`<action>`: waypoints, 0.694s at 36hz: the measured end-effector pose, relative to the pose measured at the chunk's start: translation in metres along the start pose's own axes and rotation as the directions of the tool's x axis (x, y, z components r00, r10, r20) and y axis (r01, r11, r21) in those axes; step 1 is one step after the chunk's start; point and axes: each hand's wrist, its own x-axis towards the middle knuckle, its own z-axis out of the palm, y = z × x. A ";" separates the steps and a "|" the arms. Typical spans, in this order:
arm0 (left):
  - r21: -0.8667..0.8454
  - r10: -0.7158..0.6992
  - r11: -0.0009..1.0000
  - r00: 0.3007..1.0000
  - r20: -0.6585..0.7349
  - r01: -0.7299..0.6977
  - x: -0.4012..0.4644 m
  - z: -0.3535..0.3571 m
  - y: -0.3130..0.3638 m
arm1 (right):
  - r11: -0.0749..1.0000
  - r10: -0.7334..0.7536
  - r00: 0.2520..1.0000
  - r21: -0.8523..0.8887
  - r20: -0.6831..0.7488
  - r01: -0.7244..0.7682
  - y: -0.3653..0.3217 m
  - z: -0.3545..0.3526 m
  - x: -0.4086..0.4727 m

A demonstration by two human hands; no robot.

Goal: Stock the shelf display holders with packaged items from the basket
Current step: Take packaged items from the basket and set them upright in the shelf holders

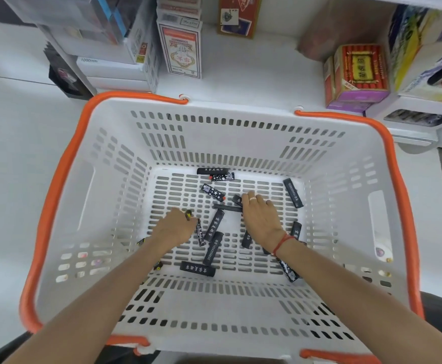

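Observation:
A white slotted basket (pixel 240 119) with orange handles fills the view. Several small black lighters with white print (pixel 213 249) lie scattered on its floor. Both my arms reach down into it. My left hand (pixel 175 227) is curled round a dark lighter with a yellow tip (pixel 188 214). My right hand (pixel 260 219) lies palm down over the lighters in the middle, its fingers bent onto a black lighter (pixel 227 207). More lighters lie half hidden under my right wrist.
Behind the basket is a white shelf (pixel 254 69) with clear display holders at the left (pixel 109 48), card packs (pixel 181 51), a red and yellow box (pixel 359 72) and white trays at the right (pixel 419 116).

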 end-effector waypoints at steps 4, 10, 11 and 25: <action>-0.060 -0.023 0.998 0.999 0.045 0.026 -0.002 0.019 0.012 | 0.977 0.046 0.998 0.205 0.034 -0.052 -0.008 -0.004 0.001; 0.031 0.102 0.995 0.988 -0.120 -0.099 -0.010 0.042 0.035 | 0.978 0.063 0.997 0.199 -0.033 -0.056 -0.012 0.001 -0.001; 0.095 0.125 0.989 0.984 -0.124 -0.114 -0.012 0.044 0.037 | 0.984 0.045 0.998 0.174 -0.041 -0.038 -0.012 0.003 -0.001; 0.630 0.200 0.769 0.977 -0.072 -0.111 -0.004 0.043 0.061 | 0.969 0.092 0.993 0.224 0.077 -0.107 0.004 -0.002 -0.003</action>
